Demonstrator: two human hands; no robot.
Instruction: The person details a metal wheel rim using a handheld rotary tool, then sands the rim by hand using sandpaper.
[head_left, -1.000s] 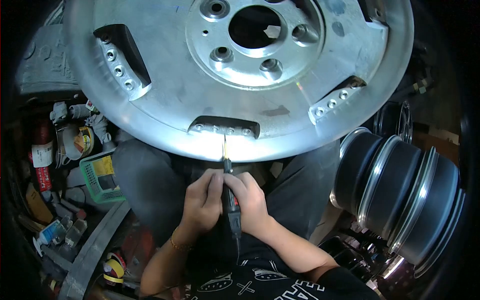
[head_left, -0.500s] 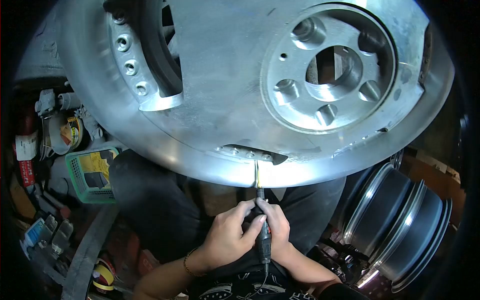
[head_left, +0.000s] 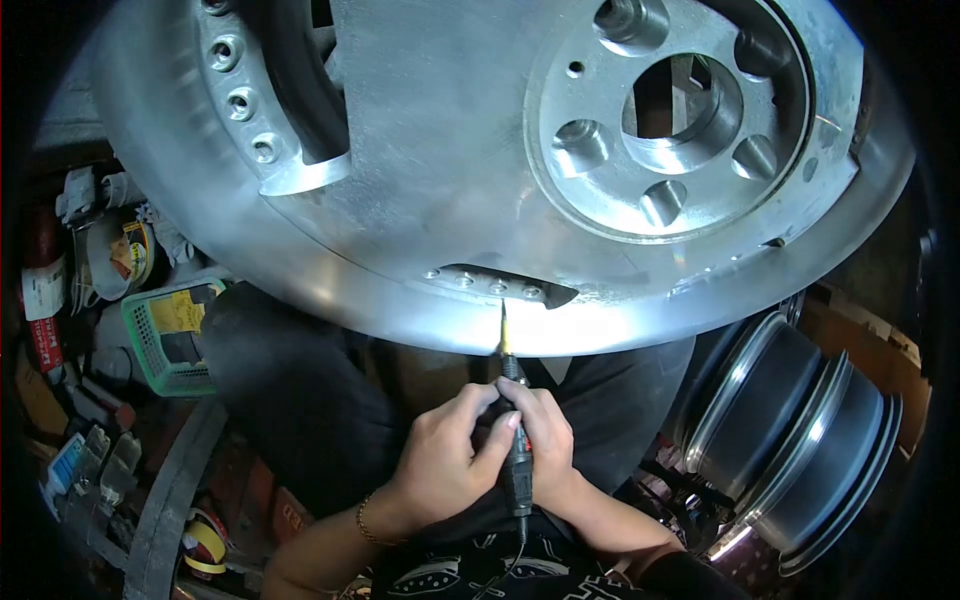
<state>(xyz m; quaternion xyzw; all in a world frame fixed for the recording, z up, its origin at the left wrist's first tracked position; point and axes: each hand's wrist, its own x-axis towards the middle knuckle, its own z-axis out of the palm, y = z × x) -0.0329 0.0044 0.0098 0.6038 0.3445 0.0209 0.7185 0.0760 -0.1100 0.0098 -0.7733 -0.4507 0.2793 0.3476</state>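
Note:
Between both hands is a slim black corded rotary tool (head_left: 517, 478), pointing away from me. My left hand (head_left: 450, 450), with a bracelet at its wrist, closes round its left side, thumb lying over the body. My right hand (head_left: 545, 440) grips it from the right, fingers meeting the left ones near the front end. The tool's thin yellowish shaft reaches up to the large bare-metal wheel (head_left: 430, 120), its tip right at the lower edge of a slot (head_left: 490, 283) lined with several bolt holes. The wheel's hub, with its round recesses, faces me.
Two or more wheel rims (head_left: 800, 440) stand on the right beside a cardboard box (head_left: 880, 360). On the left are a green basket (head_left: 150, 375) holding sandpaper-like sheets, a roll of yellow tape (head_left: 205, 548) and assorted tools. My knees sit under the wheel's near edge.
The view has shifted, so the wheel's hub sits higher and a little to the right. The tool's tip has moved slightly left along the slot's edge; both hands keep their grip.

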